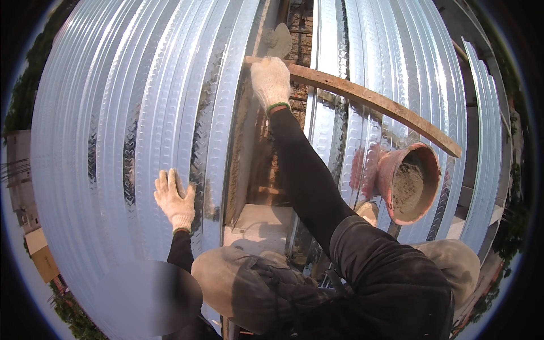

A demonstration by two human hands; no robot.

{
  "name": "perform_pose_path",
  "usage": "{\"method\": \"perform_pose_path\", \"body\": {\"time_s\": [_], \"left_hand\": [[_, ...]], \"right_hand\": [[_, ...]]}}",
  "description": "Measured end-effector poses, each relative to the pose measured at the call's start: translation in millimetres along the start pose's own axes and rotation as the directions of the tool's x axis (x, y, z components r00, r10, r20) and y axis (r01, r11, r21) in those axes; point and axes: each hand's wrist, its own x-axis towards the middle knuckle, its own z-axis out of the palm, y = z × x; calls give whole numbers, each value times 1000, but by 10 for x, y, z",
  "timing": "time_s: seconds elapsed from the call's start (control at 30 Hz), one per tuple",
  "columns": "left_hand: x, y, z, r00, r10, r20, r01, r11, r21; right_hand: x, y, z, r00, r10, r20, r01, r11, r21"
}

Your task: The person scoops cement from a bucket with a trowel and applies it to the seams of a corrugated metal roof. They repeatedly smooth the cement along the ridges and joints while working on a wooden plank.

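Observation:
In a knitted white glove, my right hand [271, 83] is closed at the end of my stretched-out arm, above the gap between the metal sheets. A trowel [281, 41] with a grey-smeared, rounded blade sticks out beyond its knuckles; the handle is hidden in the grip. Under or against that hand passes a wooden strip [374, 101], laid across the gap toward the right. My left hand [174, 198], also gloved, rests flat with fingers out on the ribbed metal sheet [164, 107] at left. It holds nothing.
A reddish bucket [385, 175] with grey mortar [408, 187] inside sits tilted on the right-hand metal decking [391, 51]. Between the sheets runs an open gap with brickwork [300, 28] and a concrete ledge [263, 224]. My bent knees are near the front.

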Motion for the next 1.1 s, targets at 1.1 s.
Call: {"method": "perform_pose_path", "body": {"time_s": [1.1], "left_hand": [[327,104,163,997,31,-65,-34,999,-34]], "right_hand": [[-2962,3030,-4464,680,726,98,-672,565,479]]}}
